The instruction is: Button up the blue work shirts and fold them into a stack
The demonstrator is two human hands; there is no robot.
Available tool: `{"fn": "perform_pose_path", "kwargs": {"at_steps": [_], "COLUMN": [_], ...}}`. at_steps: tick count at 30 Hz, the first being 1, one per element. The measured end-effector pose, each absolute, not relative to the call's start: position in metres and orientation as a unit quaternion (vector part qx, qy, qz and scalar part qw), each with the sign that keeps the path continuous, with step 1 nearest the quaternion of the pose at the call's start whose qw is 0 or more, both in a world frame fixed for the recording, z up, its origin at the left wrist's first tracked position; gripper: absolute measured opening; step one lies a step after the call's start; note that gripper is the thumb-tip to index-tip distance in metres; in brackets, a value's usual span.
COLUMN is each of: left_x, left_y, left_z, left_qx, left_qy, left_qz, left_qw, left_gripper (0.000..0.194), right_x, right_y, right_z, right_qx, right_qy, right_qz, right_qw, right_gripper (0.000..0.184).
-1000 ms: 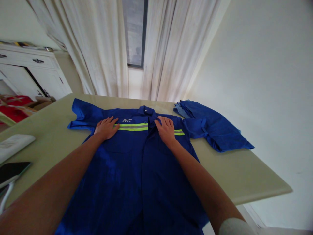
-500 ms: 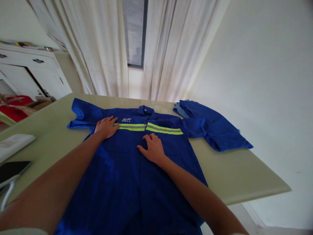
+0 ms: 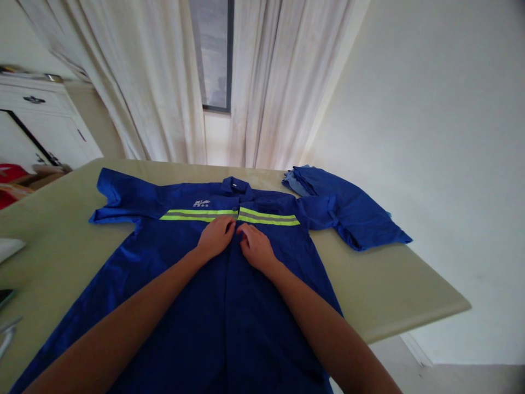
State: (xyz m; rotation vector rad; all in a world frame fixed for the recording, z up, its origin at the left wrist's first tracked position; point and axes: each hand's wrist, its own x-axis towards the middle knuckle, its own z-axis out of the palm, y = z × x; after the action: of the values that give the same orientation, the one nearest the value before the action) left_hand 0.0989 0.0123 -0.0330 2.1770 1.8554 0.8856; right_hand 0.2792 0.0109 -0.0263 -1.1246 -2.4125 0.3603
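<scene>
A blue work shirt point(image 3: 176, 284) lies front up on the table, collar at the far end. A yellow-green and grey reflective band point(image 3: 268, 217) crosses its chest, with a pale printed logo point(image 3: 201, 203) above the band. At the front opening, just below the band, my left hand point(image 3: 215, 236) is closed with its fingertips pinching the shirt's front edge. My right hand point(image 3: 257, 246) sits right beside it, fingers curled in on the other side of the opening. The cloth between the fingers is mostly hidden.
Folded blue garments point(image 3: 353, 205) lie at the table's right, against the shirt's sleeve. A white object point(image 3: 10, 247) and part of a phone point(image 3: 6, 297) with a cable show at the left edge. Beyond the table point(image 3: 418, 295) are curtains point(image 3: 143, 82) and a white cabinet point(image 3: 41, 120).
My left hand has moved right from the chest by the logo to the front opening. My right hand's fingers have curled in at the opening. The view has shifted slightly right.
</scene>
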Motion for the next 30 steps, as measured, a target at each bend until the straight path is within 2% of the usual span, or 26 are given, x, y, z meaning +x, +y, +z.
{"fn": "perform_pose_path", "kwargs": {"at_steps": [2,6,9,15,20,24,30], "left_x": [0.096,0.085,0.085,0.088,0.087,0.087,0.086], "left_y": [0.014,0.013,0.013,0.013,0.013,0.013,0.012], "left_z": [-0.044,-0.05,-0.046,-0.045,-0.044,-0.044,-0.043], "left_qx": [0.725,0.73,0.712,0.703,0.699,0.688,0.673], "left_qy": [0.587,0.542,0.549,0.567,0.59,0.582,0.562], "left_qz": [0.336,0.352,0.354,0.347,0.324,0.355,0.386], "left_qw": [0.131,0.223,0.256,0.253,0.241,0.251,0.288], "left_gripper": [0.031,0.031,0.032,0.028,0.022,0.023,0.026], "right_x": [0.28,0.272,0.265,0.269,0.28,0.28,0.275], "right_y": [0.008,-0.001,-0.004,0.0,0.006,0.003,-0.003], "right_z": [-0.026,-0.026,-0.026,-0.03,-0.028,-0.025,-0.024], "right_qx": [-0.388,-0.427,-0.46,-0.471,-0.444,-0.415,-0.439], "right_qy": [-0.882,-0.867,-0.848,-0.831,-0.846,-0.859,-0.857], "right_qz": [0.136,0.126,0.132,0.157,0.174,0.172,0.136], "right_qw": [0.229,0.225,0.227,0.253,0.238,0.244,0.234], "right_gripper": [0.031,0.048,0.046,0.047,0.038,0.03,0.03]}}
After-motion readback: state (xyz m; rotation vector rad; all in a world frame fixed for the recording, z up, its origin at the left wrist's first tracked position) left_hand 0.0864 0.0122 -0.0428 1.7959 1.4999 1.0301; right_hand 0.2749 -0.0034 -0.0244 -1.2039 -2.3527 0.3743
